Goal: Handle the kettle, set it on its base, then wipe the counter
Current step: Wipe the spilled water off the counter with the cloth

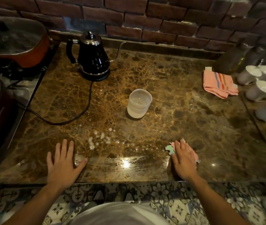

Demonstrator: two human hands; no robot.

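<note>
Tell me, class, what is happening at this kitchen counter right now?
A person stands at a marble counter. The black kettle already sits on its base near the brick wall. The right hand presses a small cloth flat on the counter, wiping. The left hand rests open on the surface. Water droplets lie between the hands, and a translucent plastic cup stands mid-counter.

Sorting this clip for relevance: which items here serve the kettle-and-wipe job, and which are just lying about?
In use: kettle on its base; wiping cloth under right hand; wet counter.
Lying about: plastic cup; pink striped towel; upturned cups; red pan.
</note>
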